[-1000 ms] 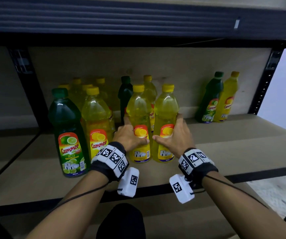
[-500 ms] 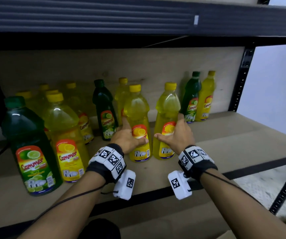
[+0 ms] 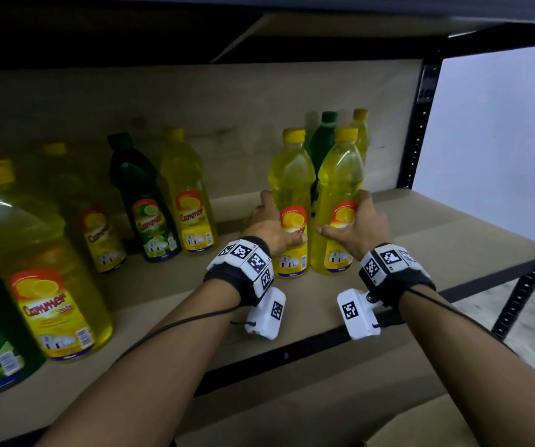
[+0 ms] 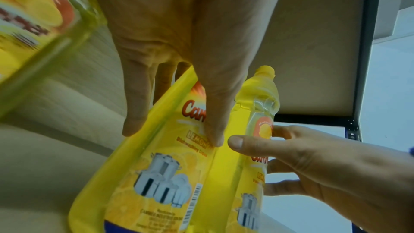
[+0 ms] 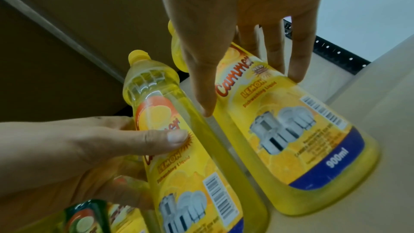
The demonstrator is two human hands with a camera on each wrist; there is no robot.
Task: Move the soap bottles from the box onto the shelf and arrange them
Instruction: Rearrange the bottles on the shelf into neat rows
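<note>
Two yellow lemon soap bottles stand upright side by side on the shelf board, right of centre. My left hand grips the left yellow bottle at its label, thumb in front and fingers round the far side. My right hand grips the right yellow bottle the same way. In the left wrist view the left hand wraps the left bottle. In the right wrist view the right hand wraps the right bottle. The box is out of view.
Directly behind the two held bottles stand a green bottle and a yellow bottle against the back panel. Several more bottles fill the left half, among them a dark green one and a big near yellow one. A black post bounds the right end.
Both hands have carried the two yellow bottles to the right along the shelf, away from the left group. They now stand close together in front of the back-right pair.
</note>
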